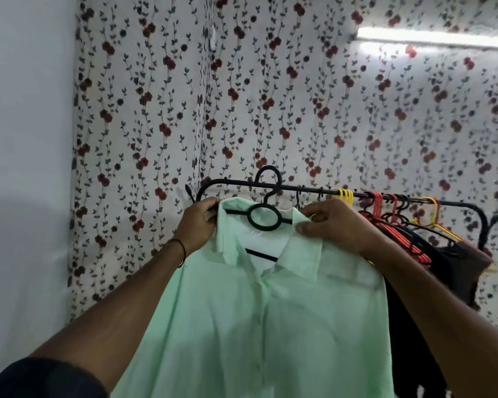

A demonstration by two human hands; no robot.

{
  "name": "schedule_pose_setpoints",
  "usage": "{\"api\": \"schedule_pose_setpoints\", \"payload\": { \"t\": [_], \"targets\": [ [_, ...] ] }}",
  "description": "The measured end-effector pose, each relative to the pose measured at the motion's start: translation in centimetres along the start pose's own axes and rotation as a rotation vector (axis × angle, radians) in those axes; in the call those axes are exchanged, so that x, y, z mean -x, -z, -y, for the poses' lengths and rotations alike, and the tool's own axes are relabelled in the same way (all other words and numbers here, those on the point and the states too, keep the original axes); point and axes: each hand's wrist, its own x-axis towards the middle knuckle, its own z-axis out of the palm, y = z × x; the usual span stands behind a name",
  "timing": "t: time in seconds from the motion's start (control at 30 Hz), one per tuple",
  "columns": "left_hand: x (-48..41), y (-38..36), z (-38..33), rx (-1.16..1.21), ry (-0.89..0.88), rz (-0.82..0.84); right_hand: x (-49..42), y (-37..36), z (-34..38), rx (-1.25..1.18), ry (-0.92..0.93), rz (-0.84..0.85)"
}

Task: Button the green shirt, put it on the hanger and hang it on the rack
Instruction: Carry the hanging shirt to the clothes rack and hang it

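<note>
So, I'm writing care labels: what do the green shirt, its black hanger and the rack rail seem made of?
Green shirt: thin matte woven cloth, perhaps cotton; it drapes in soft folds. Black hanger: likely moulded plastic; smooth ring and hook. Rack rail: probably dark-painted metal tube; slim, with bent corners.

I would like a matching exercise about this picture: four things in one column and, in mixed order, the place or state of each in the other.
1 green shirt
2 black hanger
3 red hangers
4 right hand

A pinches the collar
B bunched on the rack rail, right side
C front closed, hanging from a hanger
D ring shows inside the collar

Pairs: 1-C, 2-D, 3-B, 4-A
</note>
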Motion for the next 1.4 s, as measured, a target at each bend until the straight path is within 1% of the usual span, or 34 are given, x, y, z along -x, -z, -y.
{"api": "schedule_pose_setpoints", "payload": {
  "t": [0.17, 0.27, 0.37, 0.53, 0.67, 0.73, 0.93, 1.0, 1.2, 1.4],
  "targets": [
    [-7.2, -1.9, 9.3, 0.039, 0.085, 0.006, -8.4, -4.0, -2.9, 0.082, -0.102, -0.101],
    [-11.1, -2.8, 14.3, 0.018, 0.103, 0.043, -13.5, -6.5, -4.4, 0.139, -0.141, -0.186],
    [-15.0, -3.3, 18.6, -0.065, 0.060, 0.101, -17.7, -9.0, -4.9, 0.204, -0.189, -0.240],
    [-20.2, -4.7, 23.1, -0.231, -0.016, 0.124, -23.2, -11.9, -5.9, 0.265, -0.228, -0.320],
    [-22.3, -6.4, 25.0, -0.329, -0.007, 0.228, -26.6, -13.9, -7.2, 0.320, -0.271, -0.377],
    [-22.6, -7.2, 25.8, -0.367, -0.016, 0.245, -28.0, -14.9, -7.8, 0.341, -0.297, -0.375],
    [-21.7, -8.5, 27.3, -0.371, -0.072, 0.175, -30.4, -17.6, -8.9, 0.338, -0.308, -0.423],
    [-21.6, -8.7, 27.7, -0.378, -0.097, 0.151, -30.9, -18.0, -9.1, 0.347, -0.356, -0.428],
    [-21.3, -9.6, 28.3, -0.360, -0.106, 0.096, -31.5, -18.9, -9.8, 0.401, -0.454, -0.343],
    [-21.4, -9.9, 28.3, -0.361, -0.111, 0.067, -32.2, -19.6, -9.3, 0.435, -0.480, -0.299]
  ]
}}
